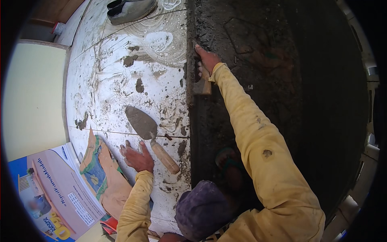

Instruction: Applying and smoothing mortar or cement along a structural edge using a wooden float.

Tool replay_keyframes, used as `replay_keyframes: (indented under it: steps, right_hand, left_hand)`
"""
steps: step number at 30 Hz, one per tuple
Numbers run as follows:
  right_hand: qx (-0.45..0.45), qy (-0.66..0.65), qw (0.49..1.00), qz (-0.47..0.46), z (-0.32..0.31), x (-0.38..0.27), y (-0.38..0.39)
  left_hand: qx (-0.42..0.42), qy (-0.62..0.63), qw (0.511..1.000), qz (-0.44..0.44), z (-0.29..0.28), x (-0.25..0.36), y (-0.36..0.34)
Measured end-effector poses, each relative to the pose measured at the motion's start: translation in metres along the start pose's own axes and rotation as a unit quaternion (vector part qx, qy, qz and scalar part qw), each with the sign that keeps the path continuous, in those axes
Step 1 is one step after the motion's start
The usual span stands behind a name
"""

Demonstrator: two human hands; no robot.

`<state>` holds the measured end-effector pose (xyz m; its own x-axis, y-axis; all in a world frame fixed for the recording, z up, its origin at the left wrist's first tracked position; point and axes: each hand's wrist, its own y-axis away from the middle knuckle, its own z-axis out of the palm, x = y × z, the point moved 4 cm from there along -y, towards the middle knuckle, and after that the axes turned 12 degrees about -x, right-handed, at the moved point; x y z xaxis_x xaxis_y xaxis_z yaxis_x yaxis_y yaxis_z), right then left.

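Observation:
My right hand (209, 59) reaches to the edge where the white tiles meet the dark, muddy-looking surface. Its fingers are wrapped round a wooden-backed hand float (205, 87), seen nearly edge-on; most of its working face is hidden. Flat on the tiles, my left hand (139, 158) rests with its fingers spread and holds nothing. Just right of it lies a pointing trowel (160, 154), its wooden handle toward me and its leaf-shaped blade caked with grey mortar. The white tiles (169, 86) are spattered with mortar lumps and smears.
A grey shoe (131, 11) sits at the far left. Left of my left hand are a torn paper sack (115, 185) and a large printed board (56, 181). A sandalled foot (227, 159) shows dimly below my right arm. Dark purple cloth (203, 205) bulges at the near edge.

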<state>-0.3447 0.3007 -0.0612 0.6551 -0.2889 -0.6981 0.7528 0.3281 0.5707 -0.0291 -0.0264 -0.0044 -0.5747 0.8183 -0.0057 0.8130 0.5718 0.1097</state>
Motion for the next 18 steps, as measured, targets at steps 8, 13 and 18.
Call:
replay_keyframes:
  steps: [8,13,18]
  right_hand:
    - [-0.030,0.001,1.000,0.008,0.031,0.033,0.052]
    - [-0.024,0.005,1.000,0.015,0.008,0.009,0.004]
    - [-0.042,-0.010,0.999,0.028,-0.038,0.017,-0.071]
  left_hand:
    - [-0.001,0.003,1.000,-0.016,-0.004,-0.013,-0.003]
    - [0.003,0.002,1.000,-0.001,-0.005,-0.005,-0.002]
    - [-0.011,0.006,1.000,-0.005,0.001,0.007,-0.001]
